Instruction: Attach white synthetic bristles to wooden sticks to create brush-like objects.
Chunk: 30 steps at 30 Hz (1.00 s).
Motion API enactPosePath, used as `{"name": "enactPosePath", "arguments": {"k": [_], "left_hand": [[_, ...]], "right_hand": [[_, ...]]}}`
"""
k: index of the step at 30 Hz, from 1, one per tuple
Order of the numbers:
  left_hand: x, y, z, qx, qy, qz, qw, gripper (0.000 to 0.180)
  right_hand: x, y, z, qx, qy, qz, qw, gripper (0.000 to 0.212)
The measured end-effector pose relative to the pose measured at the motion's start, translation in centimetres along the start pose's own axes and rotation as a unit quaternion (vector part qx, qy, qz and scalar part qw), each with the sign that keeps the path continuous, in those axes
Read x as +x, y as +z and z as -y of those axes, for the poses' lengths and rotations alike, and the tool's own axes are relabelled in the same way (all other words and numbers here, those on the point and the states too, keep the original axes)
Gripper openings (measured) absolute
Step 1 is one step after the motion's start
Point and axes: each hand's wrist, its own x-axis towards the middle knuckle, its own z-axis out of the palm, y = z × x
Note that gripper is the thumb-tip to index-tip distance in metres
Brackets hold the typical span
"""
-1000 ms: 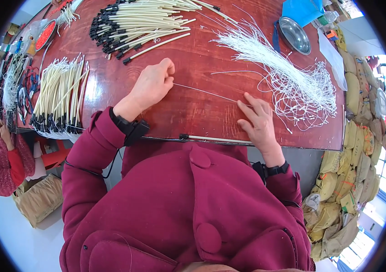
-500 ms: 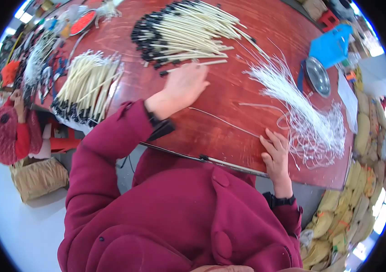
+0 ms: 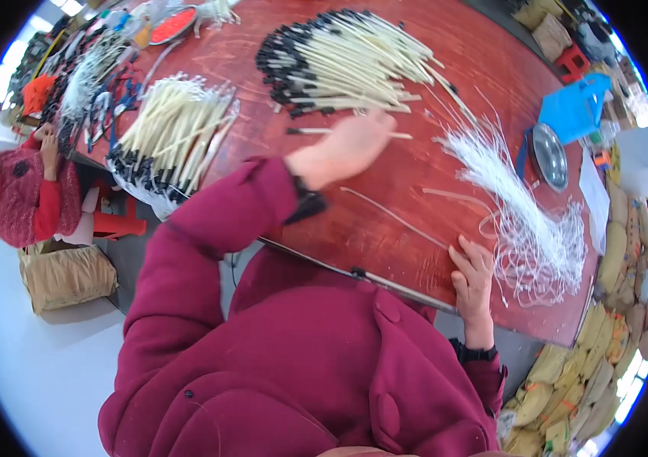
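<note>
My left hand (image 3: 352, 148) is closed around a thin pale stick (image 3: 401, 136) with a black end, its fingers partly hiding it. Just beyond lies a large heap of similar pale sticks (image 3: 358, 68) with black ends pointing left. At the table's near edge, my right hand (image 3: 474, 278) rests with its fingers apart. Its fingertips are by the end of a single white cord (image 3: 396, 215) that stretches between the two hands. To the right of that hand spreads a tangled bundle of white cords (image 3: 533, 213).
A second bundle of sticks (image 3: 175, 129) lies on the red table (image 3: 286, 221) at left. A metal bowl (image 3: 549, 158) and a blue container (image 3: 575, 107) are at right. Another person (image 3: 27, 186) sits at far left. Sacks (image 3: 548, 377) are stacked beyond the right edge.
My left hand has drawn the stick slightly away from the heap, toward me, and turned it. The whole view has shifted a little. My right hand stays by the cord's end.
</note>
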Motion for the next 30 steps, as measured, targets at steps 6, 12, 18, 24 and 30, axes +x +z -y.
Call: {"name": "enactPosePath", "arguments": {"k": [6, 12, 18, 24, 30], "left_hand": [[-9.5, -6.4, 0.6, -0.18, -0.111, -0.056, 0.976, 0.007], [-14.1, -6.5, -0.4, -0.18, -0.13, -0.028, 0.975, 0.006], [-13.2, -6.0, -1.6, -0.168, -0.118, -0.018, 0.979, 0.005], [-12.8, -5.7, -1.6, -0.188, -0.125, -0.014, 0.974, 0.006], [-12.5, -5.7, -1.8, -0.185, -0.123, -0.012, 0.975, 0.006]], "right_hand": [[-0.2, 0.1, -0.1, 0.01, 0.011, -0.012, 1.0, 0.055], [-0.2, -0.2, 0.1, 0.011, 0.011, -0.006, 1.0, 0.054], [-0.1, 0.0, 0.1, 0.016, 0.02, -0.013, 1.0, 0.05], [0.1, -0.2, 0.2, 0.012, 0.019, -0.003, 1.0, 0.053], [0.0, -0.3, 0.2, 0.012, 0.021, 0.001, 1.0, 0.055]]}}
